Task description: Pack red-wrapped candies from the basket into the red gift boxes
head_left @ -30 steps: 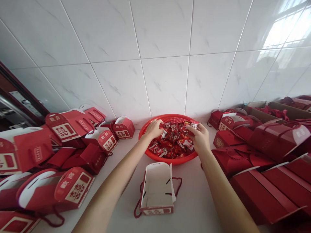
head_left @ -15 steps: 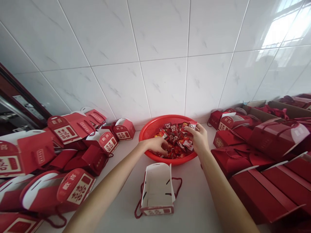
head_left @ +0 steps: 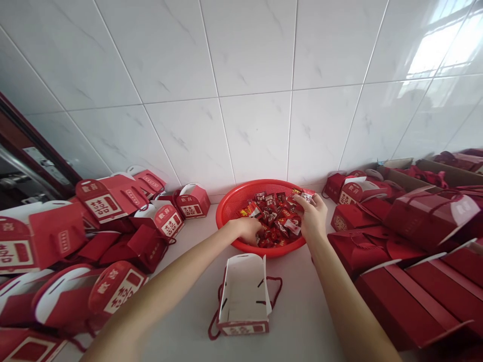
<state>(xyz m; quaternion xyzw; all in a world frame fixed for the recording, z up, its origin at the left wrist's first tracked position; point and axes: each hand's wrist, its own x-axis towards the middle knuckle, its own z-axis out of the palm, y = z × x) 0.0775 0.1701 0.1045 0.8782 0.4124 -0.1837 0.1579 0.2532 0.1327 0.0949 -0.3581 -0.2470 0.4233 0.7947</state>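
The left hand (head_left: 251, 230) has just moved from the far left part of the red basket (head_left: 229, 205) down to its near side, and now it reaches deeper into the wrapped sweets (head_left: 282, 229). The right hand (head_left: 315, 211) has stayed about where it was, by the basket's right edge. To me this looks like the picking-up part of the work. The left fingers point down and seem bent, but their tips are hidden, so I can't tell how far open they are or if they have hold of a sweet. The right thumb and fingers are pinched close around small packets (head_left: 306, 196), and I can't count how many. The basket of sweets sits in the middle of the frame. Just below it is an open box (head_left: 243, 294), showing its white inside. More red boxes (head_left: 109, 198) crowd the left and right sides of the frame.
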